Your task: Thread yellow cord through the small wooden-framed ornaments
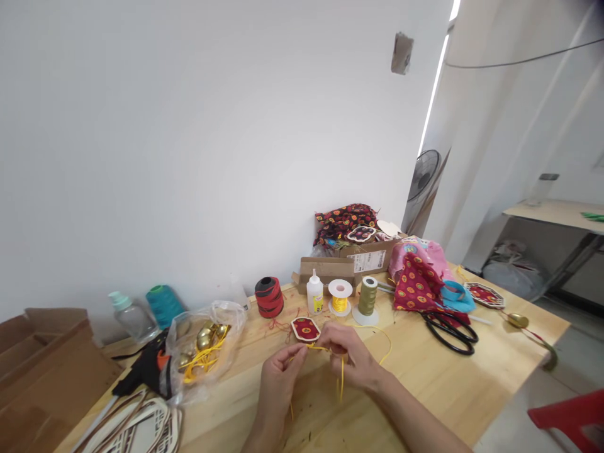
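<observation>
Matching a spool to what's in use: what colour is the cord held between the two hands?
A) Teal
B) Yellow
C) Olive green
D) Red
B. The yellow cord runs between the left hand and the right hand.

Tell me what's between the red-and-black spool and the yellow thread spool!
In the head view, a white glue bottle stands between the red-and-black spool and the yellow thread spool.

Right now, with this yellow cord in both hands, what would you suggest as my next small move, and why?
Probably pull the yellow cord snug between your left hand and right hand, since its strands hang loose below them.
</observation>
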A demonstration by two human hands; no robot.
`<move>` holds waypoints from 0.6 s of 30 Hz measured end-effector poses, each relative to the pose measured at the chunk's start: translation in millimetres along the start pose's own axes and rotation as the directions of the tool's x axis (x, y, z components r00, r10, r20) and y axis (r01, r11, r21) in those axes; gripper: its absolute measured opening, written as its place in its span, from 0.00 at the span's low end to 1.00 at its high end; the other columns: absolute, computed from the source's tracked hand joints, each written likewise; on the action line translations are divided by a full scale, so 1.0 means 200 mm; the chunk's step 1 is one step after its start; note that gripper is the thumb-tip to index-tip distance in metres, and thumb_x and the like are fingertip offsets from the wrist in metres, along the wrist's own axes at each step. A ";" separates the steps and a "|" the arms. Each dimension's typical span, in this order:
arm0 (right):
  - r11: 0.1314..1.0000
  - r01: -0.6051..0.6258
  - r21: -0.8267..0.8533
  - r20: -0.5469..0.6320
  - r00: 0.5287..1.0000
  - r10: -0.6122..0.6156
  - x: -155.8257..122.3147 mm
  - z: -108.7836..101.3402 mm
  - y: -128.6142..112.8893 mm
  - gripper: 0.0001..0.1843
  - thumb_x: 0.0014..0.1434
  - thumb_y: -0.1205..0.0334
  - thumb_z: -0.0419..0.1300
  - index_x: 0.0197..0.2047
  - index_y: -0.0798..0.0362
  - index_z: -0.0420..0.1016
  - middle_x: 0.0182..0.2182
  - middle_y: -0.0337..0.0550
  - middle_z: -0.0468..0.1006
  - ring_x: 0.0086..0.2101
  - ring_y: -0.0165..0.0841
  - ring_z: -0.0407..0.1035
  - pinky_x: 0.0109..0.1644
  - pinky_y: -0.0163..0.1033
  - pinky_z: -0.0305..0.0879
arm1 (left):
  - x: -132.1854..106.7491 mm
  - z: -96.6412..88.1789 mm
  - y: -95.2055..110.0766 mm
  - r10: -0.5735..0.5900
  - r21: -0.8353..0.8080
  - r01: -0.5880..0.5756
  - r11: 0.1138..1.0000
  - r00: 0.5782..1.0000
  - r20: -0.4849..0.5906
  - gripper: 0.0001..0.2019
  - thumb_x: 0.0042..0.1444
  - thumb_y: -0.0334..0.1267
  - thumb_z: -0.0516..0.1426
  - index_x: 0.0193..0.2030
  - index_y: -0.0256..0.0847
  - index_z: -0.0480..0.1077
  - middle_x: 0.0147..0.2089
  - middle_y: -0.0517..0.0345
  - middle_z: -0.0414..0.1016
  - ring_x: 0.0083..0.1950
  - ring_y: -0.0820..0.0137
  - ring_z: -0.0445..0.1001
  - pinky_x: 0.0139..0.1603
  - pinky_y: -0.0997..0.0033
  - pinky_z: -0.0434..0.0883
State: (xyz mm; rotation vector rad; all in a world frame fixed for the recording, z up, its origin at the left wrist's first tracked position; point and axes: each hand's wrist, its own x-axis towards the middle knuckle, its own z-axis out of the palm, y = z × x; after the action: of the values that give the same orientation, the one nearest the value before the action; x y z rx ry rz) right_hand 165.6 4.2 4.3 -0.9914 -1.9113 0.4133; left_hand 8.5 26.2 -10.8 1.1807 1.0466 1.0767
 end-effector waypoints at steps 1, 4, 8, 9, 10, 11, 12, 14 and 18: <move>0.999 -0.029 -0.019 -0.015 0.999 0.028 0.00 0.00 0.00 0.11 0.46 0.71 0.51 0.34 0.54 0.69 0.23 0.38 0.63 0.23 0.27 0.57 0.24 0.31 0.53 | 0.00 0.00 0.00 0.007 0.009 -0.007 1.000 1.000 -0.009 0.11 0.39 0.40 0.60 0.30 0.36 0.75 0.26 0.59 0.77 0.32 0.68 0.71 0.35 0.74 0.65; 0.995 -0.049 -0.092 -0.014 0.999 0.047 0.02 0.01 0.01 0.11 0.49 0.68 0.53 0.37 0.53 0.71 0.24 0.39 0.65 0.24 0.27 0.58 0.25 0.30 0.54 | -0.01 0.01 0.01 0.032 0.037 -0.031 0.999 0.999 -0.018 0.10 0.40 0.40 0.59 0.29 0.36 0.75 0.28 0.58 0.77 0.33 0.67 0.72 0.37 0.71 0.66; 0.987 0.021 -0.157 -0.027 0.999 -0.025 0.02 0.04 0.03 0.08 0.53 0.64 0.53 0.35 0.51 0.73 0.24 0.40 0.66 0.25 0.27 0.61 0.26 0.29 0.55 | -0.01 0.00 0.02 0.127 0.191 -0.122 0.974 0.992 -0.015 0.10 0.42 0.41 0.58 0.29 0.36 0.74 0.26 0.57 0.76 0.31 0.66 0.71 0.33 0.70 0.67; 0.983 0.028 -0.181 -0.038 0.999 -0.035 0.01 0.04 0.04 0.08 0.53 0.63 0.53 0.34 0.51 0.73 0.23 0.40 0.66 0.25 0.26 0.61 0.25 0.29 0.55 | -0.02 -0.01 0.02 0.181 0.267 -0.170 0.948 0.983 -0.014 0.10 0.42 0.41 0.57 0.29 0.37 0.74 0.26 0.57 0.75 0.30 0.67 0.71 0.31 0.71 0.67; 0.978 0.036 -0.207 -0.049 0.998 -0.047 0.01 0.04 0.05 0.08 0.53 0.63 0.53 0.34 0.51 0.73 0.23 0.40 0.66 0.24 0.26 0.61 0.25 0.29 0.55 | -0.02 -0.02 0.03 0.246 0.350 -0.224 0.909 0.969 -0.017 0.10 0.43 0.42 0.57 0.29 0.38 0.74 0.28 0.56 0.74 0.29 0.67 0.70 0.28 0.72 0.67; 0.971 0.048 -0.233 -0.061 0.996 -0.064 0.01 0.05 0.05 0.08 0.53 0.63 0.54 0.34 0.51 0.74 0.23 0.39 0.66 0.23 0.26 0.61 0.24 0.28 0.54 | -0.02 -0.03 0.03 0.315 0.431 -0.276 0.859 0.949 -0.019 0.10 0.44 0.42 0.56 0.28 0.38 0.73 0.30 0.56 0.72 0.30 0.68 0.69 0.28 0.72 0.67; 0.964 0.063 -0.259 -0.073 0.994 -0.085 0.01 0.05 0.06 0.08 0.52 0.63 0.54 0.33 0.51 0.74 0.22 0.39 0.66 0.22 0.25 0.60 0.23 0.28 0.54 | -0.01 -0.04 0.04 0.387 0.501 -0.323 0.803 0.922 -0.025 0.10 0.44 0.43 0.56 0.28 0.39 0.73 0.32 0.56 0.70 0.32 0.67 0.69 0.28 0.71 0.67; 0.946 0.103 -0.307 -0.094 0.986 -0.138 0.00 0.05 0.05 0.07 0.52 0.64 0.54 0.32 0.52 0.74 0.21 0.39 0.66 0.21 0.24 0.59 0.22 0.28 0.53 | -0.01 -0.06 0.04 0.509 0.600 -0.398 0.694 0.860 -0.019 0.09 0.46 0.42 0.55 0.28 0.41 0.73 0.36 0.55 0.67 0.38 0.66 0.68 0.35 0.68 0.68; 0.905 0.172 -0.388 -0.057 0.976 -0.210 0.00 0.06 0.04 0.06 0.51 0.67 0.54 0.31 0.52 0.73 0.22 0.39 0.68 0.21 0.23 0.59 0.22 0.27 0.52 | 0.01 -0.08 0.04 0.623 0.697 -0.497 0.518 0.777 0.091 0.07 0.47 0.40 0.54 0.27 0.43 0.73 0.38 0.54 0.65 0.42 0.64 0.66 0.42 0.60 0.66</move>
State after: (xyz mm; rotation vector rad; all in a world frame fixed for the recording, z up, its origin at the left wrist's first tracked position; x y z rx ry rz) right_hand 159.2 10.4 -6.5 -1.0339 -2.0175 -0.1290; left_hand -7.1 31.7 -4.2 2.2009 1.2937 1.3475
